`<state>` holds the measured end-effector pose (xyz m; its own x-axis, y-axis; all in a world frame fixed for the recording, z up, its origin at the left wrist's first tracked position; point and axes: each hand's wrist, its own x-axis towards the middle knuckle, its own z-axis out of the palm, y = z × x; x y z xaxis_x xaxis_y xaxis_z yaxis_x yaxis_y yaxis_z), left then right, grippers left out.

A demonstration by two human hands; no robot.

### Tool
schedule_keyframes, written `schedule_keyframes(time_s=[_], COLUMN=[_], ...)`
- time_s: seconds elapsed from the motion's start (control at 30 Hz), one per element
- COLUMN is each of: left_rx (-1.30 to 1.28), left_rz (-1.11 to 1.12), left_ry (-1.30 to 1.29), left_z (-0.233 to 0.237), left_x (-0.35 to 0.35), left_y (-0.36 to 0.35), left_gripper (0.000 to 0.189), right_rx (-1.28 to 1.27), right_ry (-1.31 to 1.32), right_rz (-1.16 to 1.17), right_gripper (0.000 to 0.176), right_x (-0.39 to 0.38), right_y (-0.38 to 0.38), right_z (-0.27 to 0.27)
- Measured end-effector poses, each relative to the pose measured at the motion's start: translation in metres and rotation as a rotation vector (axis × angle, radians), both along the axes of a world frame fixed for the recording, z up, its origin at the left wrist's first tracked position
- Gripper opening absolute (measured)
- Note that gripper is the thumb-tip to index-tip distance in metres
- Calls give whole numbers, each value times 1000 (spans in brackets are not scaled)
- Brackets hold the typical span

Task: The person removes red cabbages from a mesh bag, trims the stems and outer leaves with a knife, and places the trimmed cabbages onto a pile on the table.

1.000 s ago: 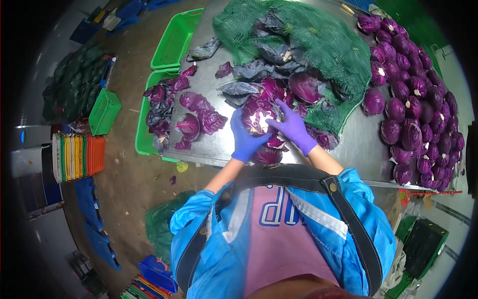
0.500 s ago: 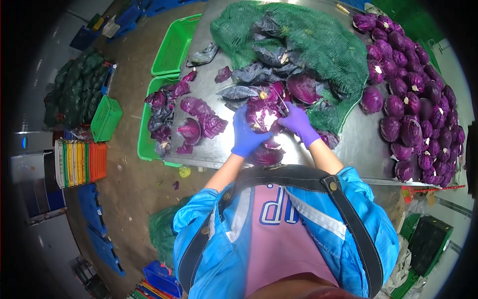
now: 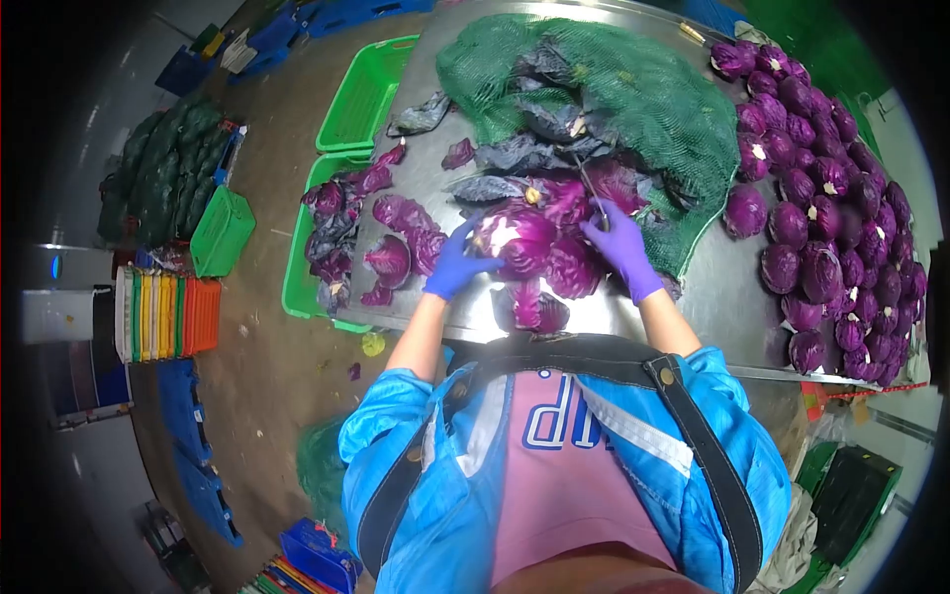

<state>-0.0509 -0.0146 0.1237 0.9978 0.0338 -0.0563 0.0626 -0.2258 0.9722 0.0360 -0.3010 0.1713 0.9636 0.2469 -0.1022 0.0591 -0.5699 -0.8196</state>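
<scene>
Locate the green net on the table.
In the head view, the green net lies across the table's far half, just left of the heap of purple cabbages.

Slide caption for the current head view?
Gloved left hand on a round purple cabbage, gloved right hand holding a slim metallic tool, over a shiny metal table.

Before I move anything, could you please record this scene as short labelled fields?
Left hand: gloved, cupped against a trimmed red cabbage
Right hand: gloved, holding a slim knife
Surface: metal table
Beyond the hands: green mesh netting, dark outer leaves
Table's right side: many red cabbages
Table's left edge: green crate holding leaves
</scene>
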Motion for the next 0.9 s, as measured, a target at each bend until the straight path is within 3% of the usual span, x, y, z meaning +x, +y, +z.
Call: schedule_keyframes(time_s=[0.03,0.13,0.2,0.23,0.27,0.33,0.4,0.47,0.6,0.73,0.83,0.9], left_rx=[42,78,-365,-133,-137,315,367,504,493,570,576,574], left_rz=[-48,-108,128,86,88,-33,-55,-7,-4,27,18,14], left_ry=[-37,-76,-68,12,6,-240,-195,-219,-257,-308,-288,-268], left_z=[-4,29,26,27,24,14,21,24,22,16,22,24], left_x=[4,21,37,37,32,25,26,25,23,19,19,20], left_y=[2,-17,-30,-38,-45,-57,-67,-79,-90,-93,-92,-91], left_gripper=[94,90,86,94,94,107,116,115,114,117,115,111], right_rx=[89,244,237,66,62,151,171,24,132,-72,-93,-241], right_ry=[-94,121,309,60,53,182,269,69,285,268,66,-119], right_rz=[5,114,117,58,60,73,83,148,130,185,216,308], right_gripper=[53,53,55,58,58,64,66,62,57,55,53,45], right_x=[3,6,8,15,16,7,-6,-12,-21,-16,-1,9], right_y=[5,19,23,21,19,11,11,7,9,12,13,12], right_z=[-2,1,-10,-44,-42,-36,-6,-5,3,6,7,8])
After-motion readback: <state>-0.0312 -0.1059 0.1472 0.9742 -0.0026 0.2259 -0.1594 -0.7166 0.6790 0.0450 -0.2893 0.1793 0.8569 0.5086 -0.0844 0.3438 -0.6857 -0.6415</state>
